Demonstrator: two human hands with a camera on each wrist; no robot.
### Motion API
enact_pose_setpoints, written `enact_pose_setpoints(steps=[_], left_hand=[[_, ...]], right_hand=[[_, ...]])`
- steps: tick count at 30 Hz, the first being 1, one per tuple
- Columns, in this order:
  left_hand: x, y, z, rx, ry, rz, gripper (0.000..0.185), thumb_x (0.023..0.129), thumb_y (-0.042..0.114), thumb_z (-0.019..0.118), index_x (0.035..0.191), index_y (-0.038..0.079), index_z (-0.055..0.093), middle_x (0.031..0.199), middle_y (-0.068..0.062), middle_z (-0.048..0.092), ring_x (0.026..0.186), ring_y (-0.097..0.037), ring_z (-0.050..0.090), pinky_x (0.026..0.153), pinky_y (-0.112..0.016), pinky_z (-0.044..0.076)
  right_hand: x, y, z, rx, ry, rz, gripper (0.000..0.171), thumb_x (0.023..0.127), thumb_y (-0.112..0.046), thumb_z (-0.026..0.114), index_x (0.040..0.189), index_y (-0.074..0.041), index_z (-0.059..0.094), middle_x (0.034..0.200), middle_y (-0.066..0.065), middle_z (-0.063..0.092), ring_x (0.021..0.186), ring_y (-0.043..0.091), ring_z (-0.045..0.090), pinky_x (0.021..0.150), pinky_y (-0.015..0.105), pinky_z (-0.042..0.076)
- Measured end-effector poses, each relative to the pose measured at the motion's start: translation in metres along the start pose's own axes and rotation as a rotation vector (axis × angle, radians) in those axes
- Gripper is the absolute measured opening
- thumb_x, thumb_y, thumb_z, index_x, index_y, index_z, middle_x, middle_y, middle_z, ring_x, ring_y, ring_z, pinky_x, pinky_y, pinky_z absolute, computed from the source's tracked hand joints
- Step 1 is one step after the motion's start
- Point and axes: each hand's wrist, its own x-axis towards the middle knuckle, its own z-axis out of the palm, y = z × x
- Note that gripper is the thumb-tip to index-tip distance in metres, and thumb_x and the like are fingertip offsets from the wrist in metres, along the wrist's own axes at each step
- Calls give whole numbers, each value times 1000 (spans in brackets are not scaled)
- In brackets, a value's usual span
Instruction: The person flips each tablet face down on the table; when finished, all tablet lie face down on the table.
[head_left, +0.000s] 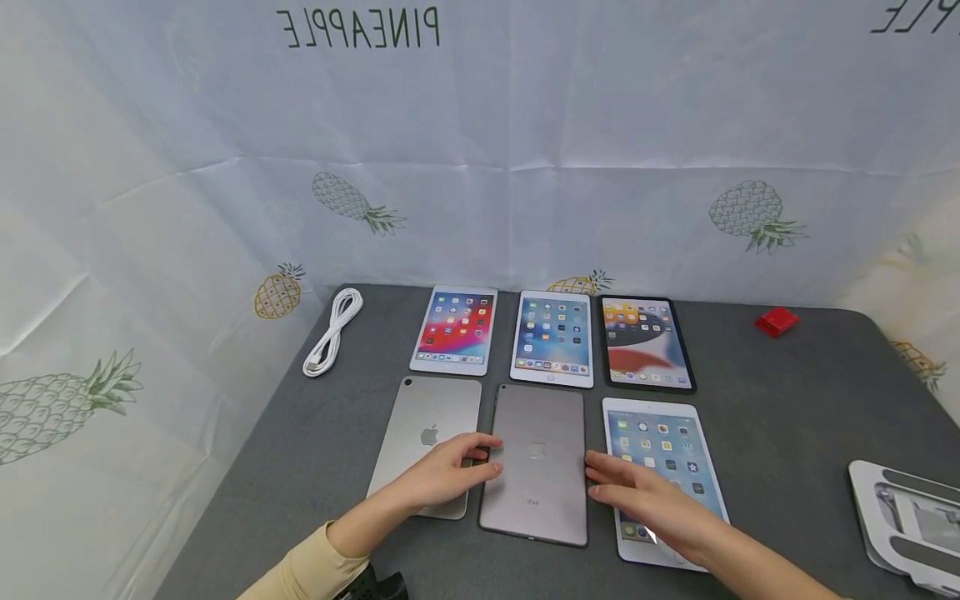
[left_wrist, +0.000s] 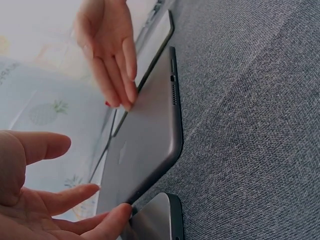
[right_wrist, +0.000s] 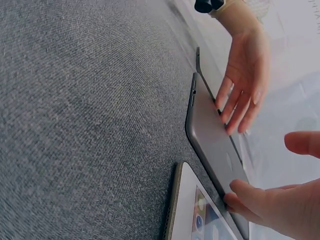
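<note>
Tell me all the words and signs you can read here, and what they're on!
"PINEAPPLE", mirrored, on the backdrop.
"PLE", the cut-off end of a second such word, at the top right corner.
Apple logo on the silver tablet.
Faint logo and small print on the grey tablet: unreadable.
Screen icon labels: too small.

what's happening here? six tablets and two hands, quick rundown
A person works at a grey table with six tablets laid in two rows. Both hands flank the grey face-down tablet in the front row's middle: the left hand touches its left edge with straight fingers, the right hand its right edge. The tablet lies flat. A white cable and a red object lie further back.
</note>
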Motion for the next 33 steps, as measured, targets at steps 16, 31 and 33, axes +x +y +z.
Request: enact_pose_setpoints(steps=[16, 31, 33], left_hand=[[12, 11, 9, -87, 0, 34, 38, 96, 22, 62, 129, 4, 60, 125, -12, 62, 109, -22, 59, 85, -34, 52], [56, 35, 41, -454, -76, -51, 33, 96, 13, 61, 126, 0, 60, 127, -15, 61, 109, -23, 62, 91, -35, 53], [62, 39, 46, -486, -85, -66, 34, 95, 12, 61, 127, -1, 60, 127, -14, 61, 109, -21, 62, 91, -35, 53]], right_hand=[[-3, 2, -7, -80, 37, -110, 64, 100, -25, 54, 150, 5, 26, 152, 29, 27, 134, 43, 37, 102, 51, 43], [-18, 1, -46, -371, 365, -244, 43, 99, -19, 58, 140, -10, 50, 138, 20, 51, 122, 41, 51, 85, 50, 52], [-21, 3, -53, -446, 429, -285, 42, 98, -17, 59, 139, -10, 52, 137, 19, 53, 120, 41, 53, 83, 51, 52]])
